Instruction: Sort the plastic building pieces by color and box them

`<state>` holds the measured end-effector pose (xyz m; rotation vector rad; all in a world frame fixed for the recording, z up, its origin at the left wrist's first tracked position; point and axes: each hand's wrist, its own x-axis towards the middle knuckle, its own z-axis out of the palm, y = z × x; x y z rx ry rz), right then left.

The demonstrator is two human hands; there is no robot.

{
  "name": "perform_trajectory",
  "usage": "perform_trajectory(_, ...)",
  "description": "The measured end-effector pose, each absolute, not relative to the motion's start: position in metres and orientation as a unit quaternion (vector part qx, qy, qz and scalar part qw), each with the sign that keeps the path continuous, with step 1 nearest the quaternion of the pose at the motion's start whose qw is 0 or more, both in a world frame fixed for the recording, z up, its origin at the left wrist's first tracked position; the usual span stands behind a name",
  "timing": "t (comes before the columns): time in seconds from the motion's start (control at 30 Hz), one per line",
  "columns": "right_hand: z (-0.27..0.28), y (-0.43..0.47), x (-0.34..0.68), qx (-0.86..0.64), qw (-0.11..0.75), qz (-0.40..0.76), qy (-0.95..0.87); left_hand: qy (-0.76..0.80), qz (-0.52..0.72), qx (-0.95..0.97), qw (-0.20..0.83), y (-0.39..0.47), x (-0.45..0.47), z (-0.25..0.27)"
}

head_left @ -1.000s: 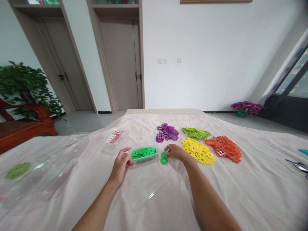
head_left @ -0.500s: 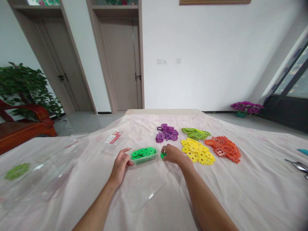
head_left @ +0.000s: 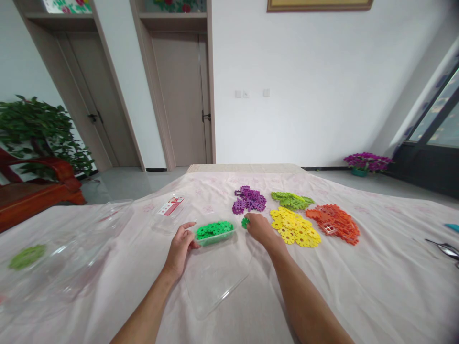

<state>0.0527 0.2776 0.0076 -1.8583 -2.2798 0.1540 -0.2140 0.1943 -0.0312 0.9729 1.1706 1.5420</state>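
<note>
A clear plastic box (head_left: 218,239) holds a heap of green flower-shaped plastic pieces (head_left: 214,229). My left hand (head_left: 182,246) grips the box at its left end, thumb on the near side. Just right of the box, my right hand (head_left: 260,227) is closed on a green flower-shaped piece (head_left: 245,222) at its fingertips, close to the cloth. In front of the box lies a clear lid (head_left: 216,286), flat on the cloth. A yellow pile (head_left: 294,227) of similar pieces sits right of my right hand, and a purple pile (head_left: 250,199) is behind it.
Further right are an orange-red pile (head_left: 333,223) and a lime-green pile (head_left: 291,200). Clear packaging (head_left: 71,253) with a lime piece (head_left: 27,257) covers the left side. A labelled clear lid (head_left: 170,210) lies behind my left hand. Glasses (head_left: 446,248) rest at the right edge.
My right hand has moved slightly away from the box's right end, with the green piece still at its fingertips. My left hand stays on the box. The view has tilted up slightly.
</note>
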Motion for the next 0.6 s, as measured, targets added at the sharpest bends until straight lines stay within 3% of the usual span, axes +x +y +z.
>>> perform_trajectory(0.13, 0.005, 0.286, 0.054, -0.621, 0.224, 0.092, -0.746, 0.478, 0.626, 0.403, 0.466, 0.195, -0.215, -0.032)
perform_trajectory(0.27, 0.012, 0.286, 0.039, -0.501, 0.408, 0.224, -0.730, 0.488, 0.619, 0.416, 0.454, 0.196, -0.217, -0.035)
perform_trajectory(0.37, 0.020, 0.282, 0.029, -0.467, 0.483, 0.278, -0.686, 0.493, 0.617, 0.421, 0.447, 0.196, -0.217, -0.035)
perform_trajectory(0.47, 0.029, 0.273, 0.030, -0.479, 0.425, 0.343, -0.687, 0.490, 0.618, 0.425, 0.444, 0.195, -0.216, -0.035)
perform_trajectory(0.6, 0.045, 0.252, 0.031, -0.416, 0.187, 0.421, -0.784, 0.488, 0.620, 0.426, 0.442, 0.195, -0.216, -0.036)
